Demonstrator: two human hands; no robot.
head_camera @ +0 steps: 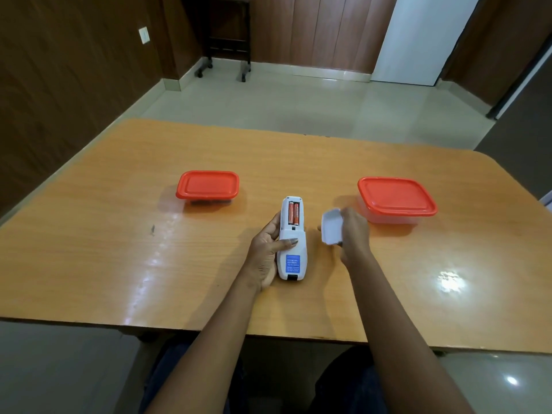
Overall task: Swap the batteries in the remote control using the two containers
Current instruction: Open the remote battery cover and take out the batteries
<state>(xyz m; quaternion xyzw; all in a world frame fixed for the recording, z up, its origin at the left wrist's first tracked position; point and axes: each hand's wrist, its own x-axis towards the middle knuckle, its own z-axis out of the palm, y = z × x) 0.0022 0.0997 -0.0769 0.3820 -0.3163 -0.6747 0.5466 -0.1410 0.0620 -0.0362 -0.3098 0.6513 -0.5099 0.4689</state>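
A white remote control (292, 249) lies face down near the table's middle, with a blue label on its back. Its battery bay is uncovered and shows two red batteries (293, 213) side by side. My left hand (267, 249) grips the remote from its left side, thumb across the back. My right hand (352, 231) holds the white battery cover (331, 226) just right of the remote, a little above the table. Two clear containers with red lids stand farther back, the left container (207, 185) and the right container (395, 198). Both lids are on.
The orange wooden table (119, 234) has its near edge by my lap and its far edge past the containers. A small dark mark (152, 229) sits on the left part of the tabletop. Beyond lie a tiled floor and a black wheeled stand (227, 40).
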